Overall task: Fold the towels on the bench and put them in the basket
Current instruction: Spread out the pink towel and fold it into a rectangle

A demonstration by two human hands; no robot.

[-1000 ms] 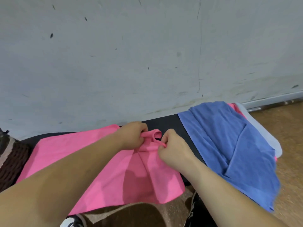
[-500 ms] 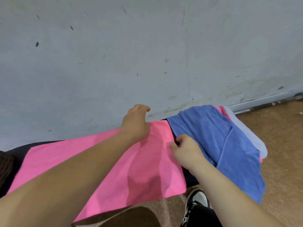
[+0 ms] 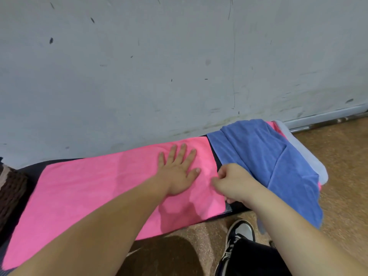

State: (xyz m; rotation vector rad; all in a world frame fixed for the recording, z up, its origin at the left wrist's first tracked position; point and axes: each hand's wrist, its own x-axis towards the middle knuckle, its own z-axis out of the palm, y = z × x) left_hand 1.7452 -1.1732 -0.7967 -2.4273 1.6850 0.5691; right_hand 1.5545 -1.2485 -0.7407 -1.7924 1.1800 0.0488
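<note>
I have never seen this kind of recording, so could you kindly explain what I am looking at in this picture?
There is no machine: a person wears a camera on the head, looking down at their own two hands. The left hand lies flat on a pink towel spread over a dark bench. The right hand is curled at that towel's right edge; whether it pinches the cloth is unclear. A crumpled blue towel lies on the bench's right end, over a pale towel.

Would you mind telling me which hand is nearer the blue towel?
Right. The right hand pinches the pink towel at its edge, just beside the blue towel; the left hand lies flat on that towel, farther left.
</note>
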